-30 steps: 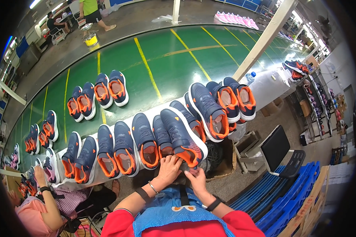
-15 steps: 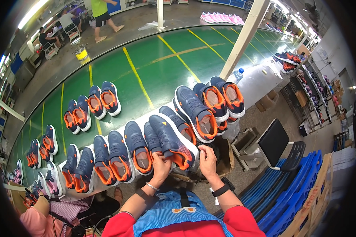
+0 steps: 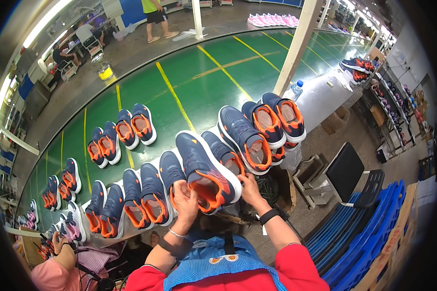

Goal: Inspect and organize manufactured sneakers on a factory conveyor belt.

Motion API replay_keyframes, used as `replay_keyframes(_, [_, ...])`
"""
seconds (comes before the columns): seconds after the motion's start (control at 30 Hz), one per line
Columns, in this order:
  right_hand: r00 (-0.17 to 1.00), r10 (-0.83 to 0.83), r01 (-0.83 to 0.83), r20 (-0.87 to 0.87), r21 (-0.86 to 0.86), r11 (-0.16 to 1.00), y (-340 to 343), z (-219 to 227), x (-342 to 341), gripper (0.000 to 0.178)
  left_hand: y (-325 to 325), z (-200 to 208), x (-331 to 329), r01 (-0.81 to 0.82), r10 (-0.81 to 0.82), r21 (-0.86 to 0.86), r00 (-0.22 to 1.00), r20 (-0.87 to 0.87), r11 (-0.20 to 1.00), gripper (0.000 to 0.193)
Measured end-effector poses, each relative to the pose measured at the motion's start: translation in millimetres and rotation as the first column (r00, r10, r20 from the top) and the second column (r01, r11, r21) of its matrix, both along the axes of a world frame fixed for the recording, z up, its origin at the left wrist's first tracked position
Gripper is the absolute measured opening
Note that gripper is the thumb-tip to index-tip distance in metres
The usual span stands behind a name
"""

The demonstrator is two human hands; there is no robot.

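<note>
A navy sneaker with orange lining and a white sole lies tilted over its neighbours in the near row. My left hand is closed, thumb and fingers pinching at the collar of this sneaker. My right hand has its fingers bent against the heel of the matching sneaker just behind; the tilted sneaker's sole runs close beside them. Left of my hands, another navy sneaker is partly covered by my left fingers. To the right, a large navy sneaker rests on top of others.
A green conveyor belt with yellow lines carries more navy pairs. A white post and a bottle stand at right. Nearby are a black chair, blue pallets and a co-worker's arm at lower left.
My right hand has moved in to the heel of the sneaker behind. The tilted sneaker has turned, showing more of its opening. A distant person has walked right, and the view has shifted slightly.
</note>
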State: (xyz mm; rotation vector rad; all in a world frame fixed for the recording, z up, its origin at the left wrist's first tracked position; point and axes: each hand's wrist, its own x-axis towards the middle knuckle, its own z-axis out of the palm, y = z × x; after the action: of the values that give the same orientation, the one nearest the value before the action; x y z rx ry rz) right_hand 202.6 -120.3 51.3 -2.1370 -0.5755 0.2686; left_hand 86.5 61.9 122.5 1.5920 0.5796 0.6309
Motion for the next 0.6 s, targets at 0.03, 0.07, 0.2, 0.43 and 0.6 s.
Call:
replay_keyframes(0.03, [0.999,-0.022,0.023,0.028,-0.023,0.999,2.6,0.2,-0.7,0.025,6.7,2.5,1.4,-0.007,0.009,0.138,1.000,-0.013,0.990,0.019])
replay_keyframes(0.07, [0.998,-0.029,0.030,0.051,-0.026,0.999,5.3,2.3,-2.7,0.022,8.6,17.6,6.8,0.003,-0.002,0.090,1.000,-0.014,0.996,0.018])
replay_keyframes(0.2, [0.999,0.029,-0.027,0.025,-0.096,0.995,8.9,10.4,-4.8,0.022,20.9,27.0,32.9,0.048,-0.040,0.122,0.997,-0.069,0.991,0.018])
replay_keyframes(0.43, [0.998,0.001,-0.004,0.068,0.041,0.999,-1.0,-13.6,-4.2,0.033,-3.9,12.9,87.4,0.162,-0.122,0.120,0.950,-0.287,0.980,0.024])
replay_keyframes(0.6, [0.997,0.065,-0.063,-0.031,0.066,0.996,-22.4,14.5,-18.7,0.038,-7.4,27.9,96.5,0.312,-0.216,0.347,0.933,-0.287,0.885,0.024])
